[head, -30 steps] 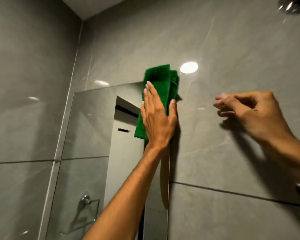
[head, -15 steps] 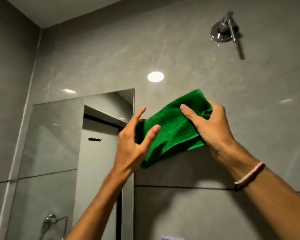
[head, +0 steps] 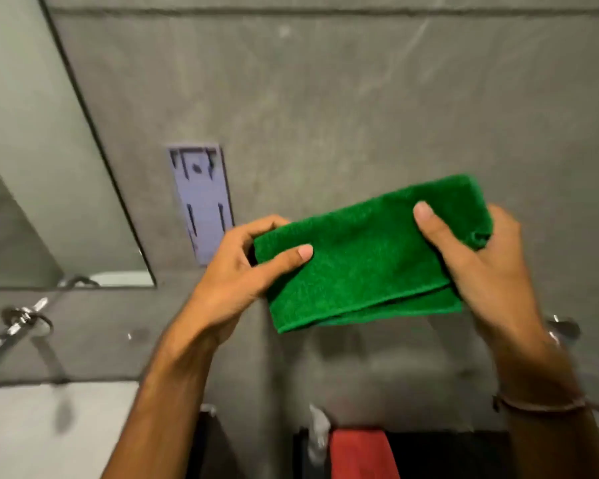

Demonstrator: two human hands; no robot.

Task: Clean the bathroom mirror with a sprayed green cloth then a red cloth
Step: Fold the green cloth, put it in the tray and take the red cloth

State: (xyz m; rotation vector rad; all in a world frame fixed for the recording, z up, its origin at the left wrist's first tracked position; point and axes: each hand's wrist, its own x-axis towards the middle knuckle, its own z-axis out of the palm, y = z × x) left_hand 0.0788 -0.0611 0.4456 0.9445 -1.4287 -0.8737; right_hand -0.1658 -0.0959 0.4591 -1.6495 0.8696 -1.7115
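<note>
A folded green cloth point(head: 363, 254) is stretched between both hands in front of the grey tiled wall. My left hand point(head: 236, 271) pinches its left end, thumb on top. My right hand point(head: 478, 257) grips its right end, thumb across the front. The mirror point(head: 49, 160) fills the upper left, its corner low at the left, apart from the cloth. A red cloth point(head: 360, 454) lies at the bottom edge, below the green one, partly cut off by the frame.
A pale purple wall plate point(head: 203, 202) sits just right of the mirror. A chrome tap point(head: 18, 326) juts over a white basin point(head: 32, 430) at lower left. A pale bottle top point(head: 317, 430) stands beside the red cloth on a dark surface.
The view has swung down from the mirror top toward the basin. The green cloth has come off the mirror and both hands now hold it lower, spread flat between them.
</note>
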